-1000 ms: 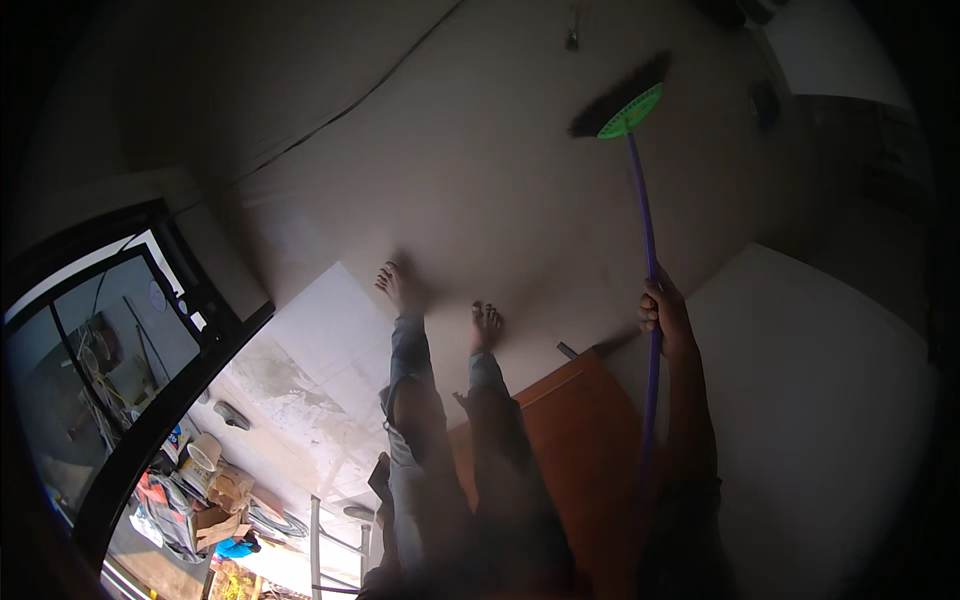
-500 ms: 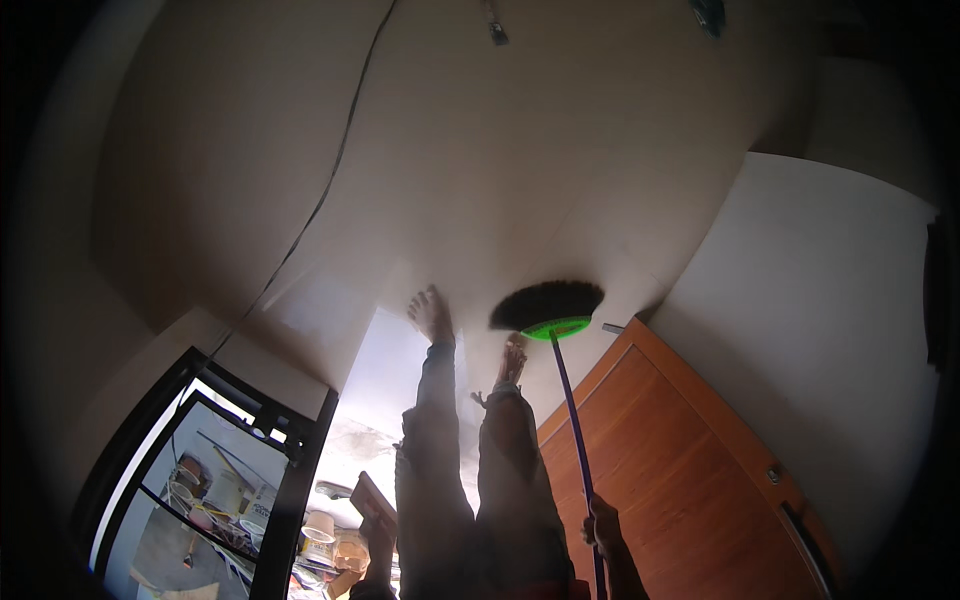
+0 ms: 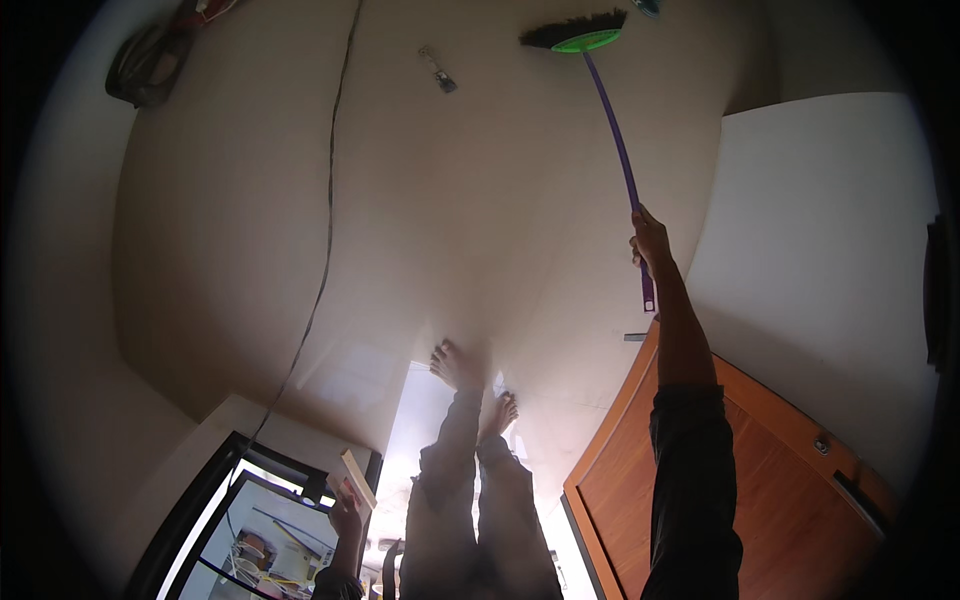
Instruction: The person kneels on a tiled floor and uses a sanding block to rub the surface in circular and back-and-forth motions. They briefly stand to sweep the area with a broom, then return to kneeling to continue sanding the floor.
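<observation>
Pale floor [image 3: 480, 200], broom [image 3: 585, 35] now swung far out — right hand [image 3: 648, 240] fingers gripping handle, left hand [image 3: 347, 515] pinching flat card [image 3: 358, 478].

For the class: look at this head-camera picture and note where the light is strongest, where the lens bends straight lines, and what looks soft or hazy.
Head view: brightest on the pale floor strip beside the bare feet, where glare washes out the trouser legs; the corners go black; the wooden door edge and the black cable curve near the rim; the right hand and purple broom stay fairly sharp; the left hand sits in shade.

Right hand [image 3: 650, 243] outstretched, fist closed (left hand [image 3: 347, 517] low, gripping).
</observation>
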`<state>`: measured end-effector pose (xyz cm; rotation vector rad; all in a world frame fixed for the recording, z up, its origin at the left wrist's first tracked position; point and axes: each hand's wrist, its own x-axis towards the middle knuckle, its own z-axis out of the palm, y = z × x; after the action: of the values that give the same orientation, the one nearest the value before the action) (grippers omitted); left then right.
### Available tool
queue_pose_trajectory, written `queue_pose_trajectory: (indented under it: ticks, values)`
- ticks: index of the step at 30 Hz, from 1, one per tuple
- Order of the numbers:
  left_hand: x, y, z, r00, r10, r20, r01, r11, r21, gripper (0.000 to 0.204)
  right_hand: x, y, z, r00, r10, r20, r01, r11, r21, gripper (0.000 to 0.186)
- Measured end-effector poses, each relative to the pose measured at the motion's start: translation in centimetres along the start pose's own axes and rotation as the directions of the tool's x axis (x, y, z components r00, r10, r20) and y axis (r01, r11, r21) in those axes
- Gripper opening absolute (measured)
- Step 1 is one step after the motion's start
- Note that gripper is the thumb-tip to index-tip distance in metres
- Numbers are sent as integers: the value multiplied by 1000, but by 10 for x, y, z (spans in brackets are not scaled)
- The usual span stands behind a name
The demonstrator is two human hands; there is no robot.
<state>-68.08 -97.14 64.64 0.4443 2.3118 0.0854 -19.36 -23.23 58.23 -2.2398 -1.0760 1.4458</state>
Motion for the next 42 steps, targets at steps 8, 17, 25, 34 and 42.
queue_pose_trajectory:
  ticks: [8, 17, 25, 34, 42]
  values:
    - [-99, -47, -25, 994, -103, -49, 89, 968, -234, 50, -409, 354, -21, 983, 63, -172, -136, 882, -452, 48]
    - [-84, 6, 4, 993, -17, 120, -8, 979, 206, 44, -565, 209, -84, 802, 587, -109, -597, 795, -111, 51]
    - [44, 144, -35, 956, 292, -3, -269, 883, 385, 45, -41, 55, -148, 969, 127, -211, -81, 974, 213, 54]
    - [-6, 209, -47, 976, 215, -22, -199, 935, 292, 62, -166, 104, -203, 966, 216, -140, -234, 963, -133, 53]
    - [53, 267, -62, 943, 306, 128, -313, 693, 650, 55, -99, 71, -208, 948, 166, -272, -129, 980, 149, 54]
